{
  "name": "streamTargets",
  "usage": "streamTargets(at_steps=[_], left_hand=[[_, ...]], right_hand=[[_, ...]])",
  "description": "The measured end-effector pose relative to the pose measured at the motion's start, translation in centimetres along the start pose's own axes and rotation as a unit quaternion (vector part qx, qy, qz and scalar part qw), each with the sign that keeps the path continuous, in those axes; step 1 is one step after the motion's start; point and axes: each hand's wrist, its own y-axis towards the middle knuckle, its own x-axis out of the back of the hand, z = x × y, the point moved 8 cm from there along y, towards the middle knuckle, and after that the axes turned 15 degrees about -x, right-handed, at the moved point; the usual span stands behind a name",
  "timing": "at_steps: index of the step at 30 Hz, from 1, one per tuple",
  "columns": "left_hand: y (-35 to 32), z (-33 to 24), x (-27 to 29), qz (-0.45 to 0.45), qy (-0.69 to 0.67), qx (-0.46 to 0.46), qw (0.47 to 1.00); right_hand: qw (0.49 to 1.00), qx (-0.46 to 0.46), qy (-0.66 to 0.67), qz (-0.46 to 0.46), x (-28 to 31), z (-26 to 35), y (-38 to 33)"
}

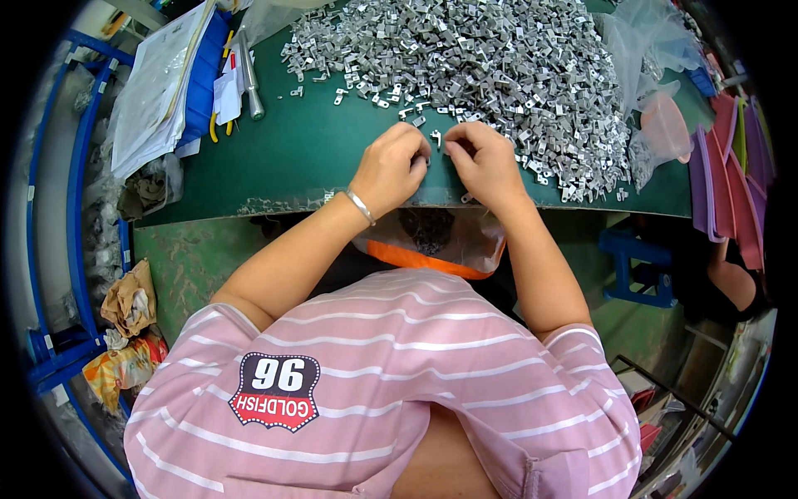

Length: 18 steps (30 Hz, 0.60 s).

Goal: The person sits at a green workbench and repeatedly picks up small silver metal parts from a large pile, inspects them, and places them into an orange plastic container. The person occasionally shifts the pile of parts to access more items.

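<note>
A big pile of small bent metal brackets (465,58) spreads over the green tabletop (291,158). My left hand (389,170), with a silver bangle at its wrist, is closed at the table's near edge. Its fingers are curled in, and what they may hold is hidden. Just to the right, my right hand (486,165) is closed too, thumb and forefinger bent toward each other; anything between them is too small to make out. One loose bracket (436,139) lies between the two hands. Below the table edge, a clear bag with an orange rim (432,258) holds dark small pieces.
At the left stand a blue bin (199,96) with papers (154,96), and a metal-handled tool (249,79). Plastic bags (657,37) and a pink scoop-like container (665,125) sit at the right. A blue stool (636,266) is under the table; another person's arm (731,279) shows there.
</note>
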Motion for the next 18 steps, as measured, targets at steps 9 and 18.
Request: streamTargets(at_steps=[9, 18], left_hand=[[-1.4, -1.9, 1.0, 0.012, 0.034, -0.081, 0.996], [-1.7, 0.0, 1.2, -0.088, -0.207, 0.099, 0.969]], right_hand=[[0.966, 0.118, -0.189, -0.134, -1.3, 1.0, -0.5], [0.971, 0.213, 0.059, -0.085, 0.7, 3.2, -3.0]])
